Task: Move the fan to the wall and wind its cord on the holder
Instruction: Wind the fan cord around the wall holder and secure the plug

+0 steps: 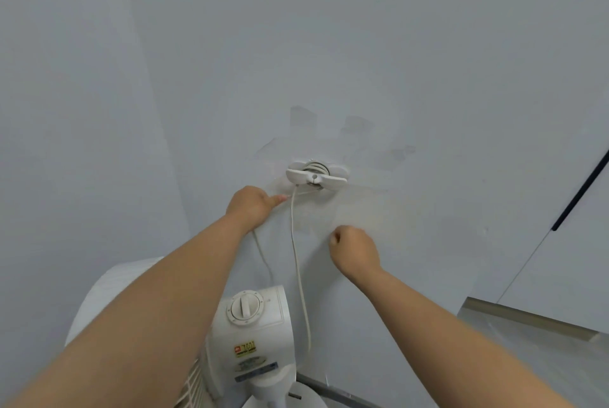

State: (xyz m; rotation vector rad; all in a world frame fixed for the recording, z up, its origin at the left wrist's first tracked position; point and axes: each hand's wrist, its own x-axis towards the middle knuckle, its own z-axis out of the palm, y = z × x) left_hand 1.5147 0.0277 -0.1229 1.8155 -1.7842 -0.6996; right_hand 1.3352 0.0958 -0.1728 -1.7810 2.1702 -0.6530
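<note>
A white fan with a round dial on its control box stands against the pale wall below me. Its white cord rises to a white holder stuck on the wall, with several turns wound behind the holder's wings. My left hand grips the cord just left of and below the holder, and a loop of cord hangs down from that hand. My right hand hovers lower right of the holder with its fingers curled and nothing in it.
A wall corner runs down at the left. At the right stand a white cabinet door with a black handle and a metal-edged ledge. Tape marks show on the wall above the holder.
</note>
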